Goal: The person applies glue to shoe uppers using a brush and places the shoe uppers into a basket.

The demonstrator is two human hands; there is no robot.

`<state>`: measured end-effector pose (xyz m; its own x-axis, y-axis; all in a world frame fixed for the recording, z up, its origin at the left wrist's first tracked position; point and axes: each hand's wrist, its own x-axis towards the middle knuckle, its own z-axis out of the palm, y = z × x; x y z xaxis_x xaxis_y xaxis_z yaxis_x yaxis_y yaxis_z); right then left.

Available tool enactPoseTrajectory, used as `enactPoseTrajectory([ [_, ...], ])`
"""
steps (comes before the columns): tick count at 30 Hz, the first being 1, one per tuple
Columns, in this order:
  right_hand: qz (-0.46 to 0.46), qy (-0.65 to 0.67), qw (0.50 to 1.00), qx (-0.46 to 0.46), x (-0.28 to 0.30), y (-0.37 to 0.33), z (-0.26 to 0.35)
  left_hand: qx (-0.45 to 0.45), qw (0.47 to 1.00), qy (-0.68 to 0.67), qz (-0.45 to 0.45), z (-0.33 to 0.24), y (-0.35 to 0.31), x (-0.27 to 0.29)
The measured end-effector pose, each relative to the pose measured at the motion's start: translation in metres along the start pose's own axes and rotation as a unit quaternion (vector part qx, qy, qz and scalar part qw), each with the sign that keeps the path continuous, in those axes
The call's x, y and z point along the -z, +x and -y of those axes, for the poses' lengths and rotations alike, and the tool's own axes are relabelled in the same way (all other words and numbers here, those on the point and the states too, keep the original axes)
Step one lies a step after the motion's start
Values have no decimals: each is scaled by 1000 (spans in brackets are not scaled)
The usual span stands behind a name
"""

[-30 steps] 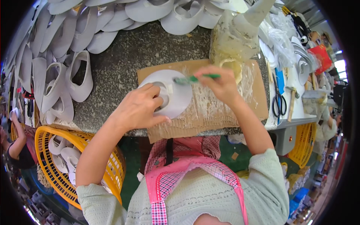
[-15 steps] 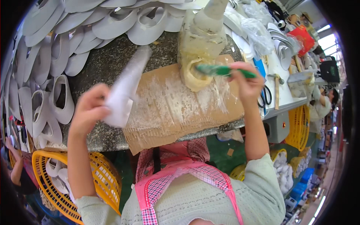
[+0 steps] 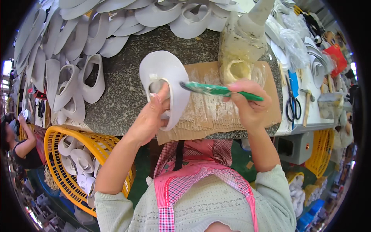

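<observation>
My left hand [image 3: 148, 120] holds up a white shoe upper [image 3: 178, 71] above the work table, its fingers closed through and around the opening. In my right hand [image 3: 249, 102] is a green-handled brush [image 3: 210, 89], gripped between thumb and fingers. The brush's dark tip is at the right edge of the upper; whether it touches, I cannot tell. Beyond my right hand stands a glue-crusted, cream-coloured container [image 3: 228, 54] with a round mouth facing me. Under both hands lies a brown sheet of corrugated cardboard [image 3: 208, 112], smeared with white residue.
Many white uppers [image 3: 89, 73] are piled along the table's far and left sides. A yellow basket [image 3: 54, 145] with more uppers stands at the left. To the right lie black-handled scissors [image 3: 293, 108] and a hammer [image 3: 307, 104]. Another person [image 3: 27, 143] is at far left.
My left hand has turned the upper to show its broad face and opening. My right hand has drawn the brush out of the container's mouth and brought its tip to the upper.
</observation>
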<state>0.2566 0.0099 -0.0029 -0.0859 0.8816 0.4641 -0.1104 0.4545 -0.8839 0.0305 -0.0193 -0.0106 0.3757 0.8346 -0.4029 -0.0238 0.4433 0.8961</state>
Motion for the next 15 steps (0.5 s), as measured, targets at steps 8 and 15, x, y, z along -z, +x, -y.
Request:
enactPoseTrajectory([
  [8, 334, -104, 931, 108, -22, -11, 9, -28, 992, -117, -35, -7, -13, 8],
  [15, 174, -70, 961, 202, -43, 26, -4, -86, 967, -240, -10, -7, -25, 18],
])
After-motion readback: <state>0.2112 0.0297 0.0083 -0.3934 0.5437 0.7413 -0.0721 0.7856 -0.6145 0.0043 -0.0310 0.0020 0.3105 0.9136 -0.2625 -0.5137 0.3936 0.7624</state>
